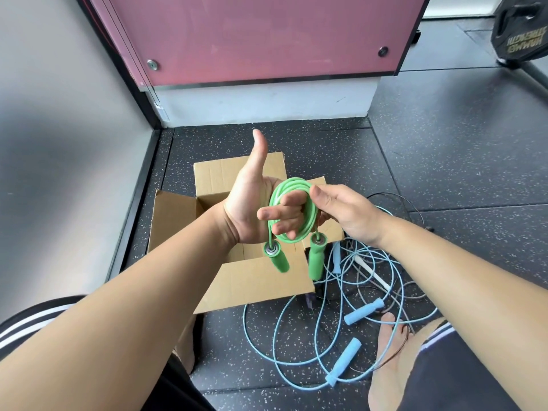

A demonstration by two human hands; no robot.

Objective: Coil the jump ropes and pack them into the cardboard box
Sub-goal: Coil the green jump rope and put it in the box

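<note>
A green jump rope (292, 185) is wound in several loops around the fingers of my left hand (252, 200), whose thumb points up. Its two green handles (315, 259) dangle below the coil. My right hand (344, 212) pinches the coil's right side. Both hands hover over the open cardboard box (252, 280), which stands on the floor with its flaps spread. Loose light-blue jump ropes (350, 360) with blue foam handles lie tangled on the floor to the right of the box.
A grey wall runs along the left and a pink panel (252, 34) stands behind the box. A black weight plate (519, 31) sits at the far right. My bare foot (388, 366) rests among the ropes, together with thin grey and white cords.
</note>
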